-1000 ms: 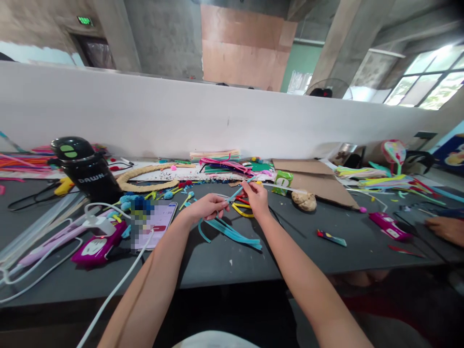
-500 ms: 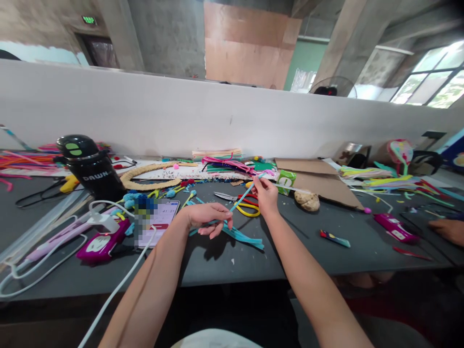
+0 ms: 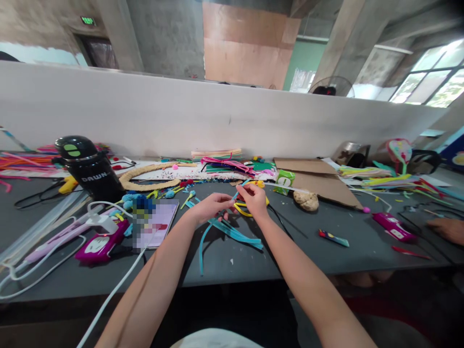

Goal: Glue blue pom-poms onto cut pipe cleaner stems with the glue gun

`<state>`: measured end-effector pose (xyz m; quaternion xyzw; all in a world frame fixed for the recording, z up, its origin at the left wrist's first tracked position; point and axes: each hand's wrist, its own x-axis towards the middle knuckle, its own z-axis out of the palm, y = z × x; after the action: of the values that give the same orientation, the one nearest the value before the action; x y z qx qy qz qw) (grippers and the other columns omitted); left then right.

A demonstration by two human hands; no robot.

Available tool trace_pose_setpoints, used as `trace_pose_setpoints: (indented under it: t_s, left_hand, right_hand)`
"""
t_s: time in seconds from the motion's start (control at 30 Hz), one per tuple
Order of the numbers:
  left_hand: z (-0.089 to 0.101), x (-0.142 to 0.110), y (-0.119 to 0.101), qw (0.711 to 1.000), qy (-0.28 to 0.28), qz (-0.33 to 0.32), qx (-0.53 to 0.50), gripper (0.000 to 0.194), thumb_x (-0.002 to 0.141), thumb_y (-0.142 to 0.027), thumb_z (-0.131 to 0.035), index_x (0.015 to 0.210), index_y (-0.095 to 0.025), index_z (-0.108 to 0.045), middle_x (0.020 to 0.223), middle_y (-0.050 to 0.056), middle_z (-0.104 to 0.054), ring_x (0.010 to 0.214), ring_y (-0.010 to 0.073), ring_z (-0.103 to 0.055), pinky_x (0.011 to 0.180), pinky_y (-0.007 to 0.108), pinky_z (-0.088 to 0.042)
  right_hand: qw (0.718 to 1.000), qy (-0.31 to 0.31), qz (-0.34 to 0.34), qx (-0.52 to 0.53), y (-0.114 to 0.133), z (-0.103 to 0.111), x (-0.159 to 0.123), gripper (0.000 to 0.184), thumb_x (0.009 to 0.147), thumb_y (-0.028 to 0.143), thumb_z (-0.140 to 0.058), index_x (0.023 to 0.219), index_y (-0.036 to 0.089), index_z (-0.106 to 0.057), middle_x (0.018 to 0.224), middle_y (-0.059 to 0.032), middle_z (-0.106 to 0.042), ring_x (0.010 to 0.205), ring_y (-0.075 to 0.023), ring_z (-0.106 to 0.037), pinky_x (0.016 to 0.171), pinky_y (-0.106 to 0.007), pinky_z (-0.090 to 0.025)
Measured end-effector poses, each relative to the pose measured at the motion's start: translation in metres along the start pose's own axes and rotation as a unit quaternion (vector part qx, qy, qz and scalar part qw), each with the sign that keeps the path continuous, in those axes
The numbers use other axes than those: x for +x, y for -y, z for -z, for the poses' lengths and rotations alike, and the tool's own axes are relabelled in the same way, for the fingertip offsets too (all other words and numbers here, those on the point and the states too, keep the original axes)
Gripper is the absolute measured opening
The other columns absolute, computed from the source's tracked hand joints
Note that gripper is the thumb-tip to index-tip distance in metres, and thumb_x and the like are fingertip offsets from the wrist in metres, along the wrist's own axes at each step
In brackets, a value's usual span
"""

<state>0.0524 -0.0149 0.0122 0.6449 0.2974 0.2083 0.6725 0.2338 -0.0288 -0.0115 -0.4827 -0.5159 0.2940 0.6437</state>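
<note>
Over the middle of the table my left hand (image 3: 213, 207) and my right hand (image 3: 255, 199) are close together, fingers closed on one light blue pipe cleaner (image 3: 202, 249). Its tip pokes up past my right fingers, and a long tail hangs down below my left hand. A bundle of light blue pipe cleaners (image 3: 241, 236) lies on the table just beneath. Partly hidden behind my hands are scissors with yellow and red handles (image 3: 242, 210). My fingers cover the middle of the held pipe cleaner.
To the left stand a black bottle (image 3: 90, 176), a phone (image 3: 165, 224) and a magenta box (image 3: 99, 247) with white cables. Cardboard (image 3: 319, 183), a green packet (image 3: 284, 181) and a glue tube (image 3: 333, 238) lie rightward. A co-worker's hand (image 3: 447, 229) rests at the far right.
My right hand first drew up and away along the pipe cleaner, then came back down beside my left hand. The pipe cleaner's tail now hangs lower, and the scissors are more covered.
</note>
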Motion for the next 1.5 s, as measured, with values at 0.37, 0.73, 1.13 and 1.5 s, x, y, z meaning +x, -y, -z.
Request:
trace_pose_setpoints:
  t_s: [0.37,0.73,1.13,1.5]
  left_hand:
    - [-0.004,0.014,0.009,0.992,-0.118,-0.038,0.012,0.047,0.076,-0.058,-0.069,0.09,-0.013,-0.06,0.076,0.002,-0.063,0.045,0.0045,-0.047,0.038,0.017,-0.029]
    - [0.01,0.028,0.021,0.985,-0.133,-0.083,0.065,0.045,0.072,-0.056,-0.071,0.074,-0.013,-0.06,0.055,-0.004,-0.052,0.045,0.005,-0.038,0.044,0.019,-0.026]
    - [0.008,0.024,0.021,0.981,-0.138,-0.087,0.107,0.042,0.078,-0.053,-0.067,0.085,-0.012,-0.066,0.063,0.0,-0.061,0.045,0.0053,-0.04,0.043,0.019,-0.029]
    - [0.003,0.021,0.017,0.979,-0.141,-0.078,0.128,0.04,0.077,-0.05,-0.068,0.085,-0.011,-0.068,0.065,0.003,-0.066,0.043,0.0062,-0.045,0.041,0.019,-0.034]
  right_hand:
    - [0.994,0.107,-0.006,0.007,-0.005,-0.006,-0.004,0.03,0.08,0.048,-0.065,0.081,0.02,-0.076,0.082,-0.0047,-0.073,0.081,-0.0225,-0.067,0.076,-0.034,-0.053]
    - [0.996,0.057,-0.066,0.033,-0.012,-0.004,0.001,0.033,0.075,0.051,-0.068,0.074,0.018,-0.07,0.064,-0.0014,-0.065,0.063,-0.017,-0.061,0.062,-0.028,-0.05]
    - [0.979,0.082,-0.149,0.111,-0.009,-0.006,0.001,0.036,0.069,0.054,-0.072,0.077,0.019,-0.067,0.071,-0.001,-0.068,0.064,-0.0153,-0.063,0.063,-0.028,-0.054]
    - [0.978,0.058,-0.164,0.11,-0.01,-0.007,0.001,0.035,0.069,0.053,-0.073,0.069,0.02,-0.062,0.063,0.0008,-0.062,0.059,-0.0144,-0.06,0.06,-0.028,-0.052]
